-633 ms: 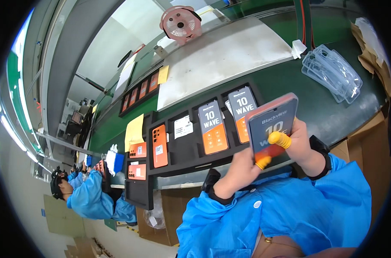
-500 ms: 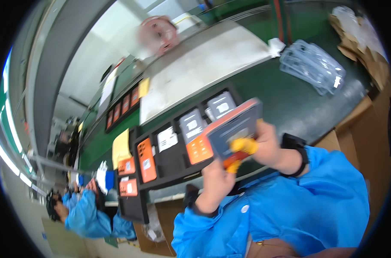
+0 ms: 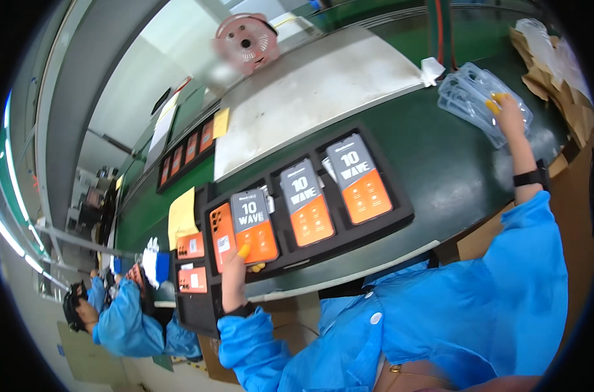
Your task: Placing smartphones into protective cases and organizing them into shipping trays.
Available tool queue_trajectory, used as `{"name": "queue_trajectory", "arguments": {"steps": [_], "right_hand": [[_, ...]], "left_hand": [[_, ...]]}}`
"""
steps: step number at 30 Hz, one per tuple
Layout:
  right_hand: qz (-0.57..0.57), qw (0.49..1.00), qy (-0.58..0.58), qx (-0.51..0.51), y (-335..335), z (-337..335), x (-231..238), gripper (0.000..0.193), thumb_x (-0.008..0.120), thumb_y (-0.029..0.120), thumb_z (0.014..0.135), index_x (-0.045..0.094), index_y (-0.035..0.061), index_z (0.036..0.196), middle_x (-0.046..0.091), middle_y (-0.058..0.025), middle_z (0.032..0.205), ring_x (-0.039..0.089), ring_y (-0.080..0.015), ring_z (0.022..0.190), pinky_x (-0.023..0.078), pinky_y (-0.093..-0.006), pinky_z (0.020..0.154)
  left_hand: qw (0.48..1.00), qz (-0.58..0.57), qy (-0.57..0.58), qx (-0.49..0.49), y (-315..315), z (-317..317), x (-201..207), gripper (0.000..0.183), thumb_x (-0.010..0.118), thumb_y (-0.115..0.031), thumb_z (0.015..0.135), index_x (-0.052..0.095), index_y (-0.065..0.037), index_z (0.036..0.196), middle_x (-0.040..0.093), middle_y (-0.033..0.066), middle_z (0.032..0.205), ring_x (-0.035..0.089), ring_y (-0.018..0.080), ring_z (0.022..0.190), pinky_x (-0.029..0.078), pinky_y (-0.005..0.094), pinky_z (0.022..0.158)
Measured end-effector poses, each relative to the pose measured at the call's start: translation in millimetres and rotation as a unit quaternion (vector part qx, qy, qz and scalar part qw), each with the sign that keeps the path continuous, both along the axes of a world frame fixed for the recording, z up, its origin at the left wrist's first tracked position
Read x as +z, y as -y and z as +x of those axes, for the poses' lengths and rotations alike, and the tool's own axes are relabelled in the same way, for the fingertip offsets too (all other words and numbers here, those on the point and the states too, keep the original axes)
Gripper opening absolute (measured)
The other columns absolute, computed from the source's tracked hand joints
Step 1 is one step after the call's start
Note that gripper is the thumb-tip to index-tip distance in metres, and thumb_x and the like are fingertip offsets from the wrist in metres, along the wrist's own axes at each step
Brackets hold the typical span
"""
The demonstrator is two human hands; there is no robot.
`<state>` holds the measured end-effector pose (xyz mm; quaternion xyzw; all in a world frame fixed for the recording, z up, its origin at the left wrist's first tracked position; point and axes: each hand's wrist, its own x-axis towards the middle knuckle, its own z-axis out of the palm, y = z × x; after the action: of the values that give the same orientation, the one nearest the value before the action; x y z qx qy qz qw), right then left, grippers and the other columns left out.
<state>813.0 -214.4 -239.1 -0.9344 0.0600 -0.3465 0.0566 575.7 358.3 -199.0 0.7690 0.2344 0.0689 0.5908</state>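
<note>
My left hand, with yellow finger cots, is closed on the lower end of an orange and grey smartphone at a black compartment tray. Its thumb lies on the phone's lower corner; the other fingers are partly hidden at the tray's front edge. Two similar phones, the middle one and the right one, rest in the same tray. An orange phone lies back side up to their left. Stretched far to the right, my right hand pinches a stack of clear plastic trays.
Smaller black tray with orange phones adjoins on the left, beside yellow paper. A pale board and pink fan stand farther back. Brown paper lies far right. A co-worker in blue sits at left.
Both hands held the phone up before my chest; now it is down at the tray in my left hand. My right hand let go and moved right to the clear plastic trays.
</note>
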Motion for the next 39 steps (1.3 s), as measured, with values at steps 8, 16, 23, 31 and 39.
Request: {"name": "queue_trajectory", "arguments": {"steps": [8, 16, 23, 31, 39], "right_hand": [[0.044, 0.999, 0.006, 0.032, 17, 2, 29, 0.017, 0.054, 0.017, 0.078, 0.054, 0.0046, 0.089, 0.056, -0.0144, 0.089, 0.053, -0.0323, 0.083, 0.042, -0.0379, 0.068], [0.033, 0.851, -0.244, 0.464, -55, -92, 19, 0.012, 0.063, 0.004, 0.062, 0.056, 0.0014, 0.071, 0.055, -0.0131, 0.072, 0.053, -0.0292, 0.069, 0.043, -0.0339, 0.061], [0.085, 0.724, -0.466, 0.502, -74, -108, 13, 0.02, 0.07, 0.01, 0.059, 0.058, 0.0022, 0.073, 0.055, -0.0108, 0.069, 0.052, -0.0267, 0.065, 0.042, -0.0334, 0.058], [0.346, 0.715, -0.309, 0.524, -125, -115, 28, 0.043, 0.068, 0.025, 0.07, 0.052, 0.0034, 0.104, 0.054, -0.0091, 0.089, 0.053, -0.0182, 0.083, 0.042, -0.0289, 0.07], [0.764, 0.437, -0.219, 0.421, -187, -114, 34, 0.032, 0.049, 0.022, 0.087, 0.046, -0.0019, 0.108, 0.055, -0.0027, 0.098, 0.05, -0.0098, 0.089, 0.042, -0.0245, 0.077]], "left_hand": [[0.772, 0.608, -0.17, 0.068, 21, 16, 10, 0.026, 0.055, -0.017, 0.073, 0.048, 0.002, 0.091, 0.055, 0.0198, 0.083, 0.054, 0.0377, 0.077, 0.044, 0.0416, 0.069], [0.77, 0.597, -0.204, 0.092, -42, -10, -33, 0.043, 0.052, -0.033, 0.077, 0.049, 0.004, 0.098, 0.05, 0.0237, 0.095, 0.05, 0.0371, 0.09, 0.042, 0.0434, 0.075], [0.866, 0.396, -0.25, 0.174, -81, 1, -30, 0.051, 0.053, -0.037, 0.077, 0.049, 0.006, 0.104, 0.052, 0.0292, 0.103, 0.05, 0.0377, 0.1, 0.04, 0.0399, 0.083], [0.995, -0.002, 0.077, 0.064, 2, 23, 39, 0.028, 0.045, -0.004, 0.078, 0.052, 0.003, 0.104, 0.057, 0.0084, 0.097, 0.054, 0.0172, 0.09, 0.042, 0.0278, 0.078], [0.925, -0.039, 0.114, -0.359, 236, 81, 3, 0.034, 0.055, -0.012, 0.082, 0.045, 0.002, 0.111, 0.054, 0.0036, 0.099, 0.05, 0.0109, 0.089, 0.039, 0.0226, 0.078]]}}
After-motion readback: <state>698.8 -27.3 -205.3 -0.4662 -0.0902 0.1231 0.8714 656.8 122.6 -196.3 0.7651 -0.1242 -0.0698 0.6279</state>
